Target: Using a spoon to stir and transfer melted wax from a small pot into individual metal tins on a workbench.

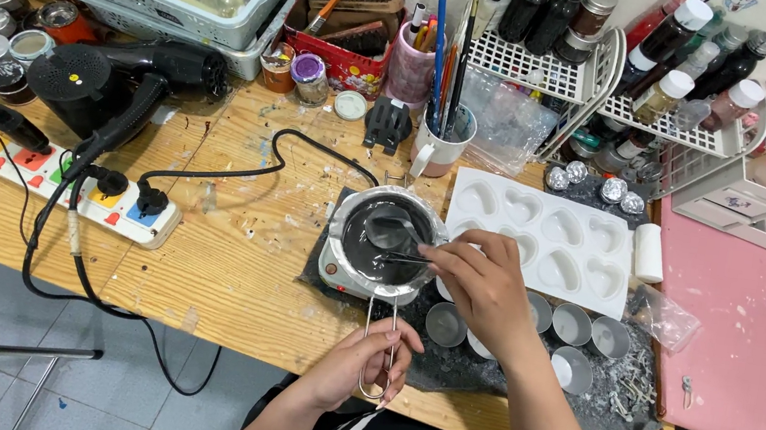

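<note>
The left hand (362,352) is closed around the wire handle (377,344) of a small metal pot (387,238), near the front edge of the wooden counter (228,253). The pot sits on a small white heater (340,274) on a dark mat (520,379), about the middle of the counter, and it holds a dark grey liquid. The right hand (483,284) pinches a spoon (390,234) by its handle, fingers pressed together; the bowl of the spoon is over the liquid, inside the pot. Just right of the pot lies a white mould (549,238) with heart-shaped hollows. In front of the mould, several small round tins (572,324) stand on the mat. Left of the pot, well apart, a white power strip (59,175) and a black hair dryer (113,77) lie toward the left edge. A white cup (440,143) with brushes stands behind the pot.
</note>
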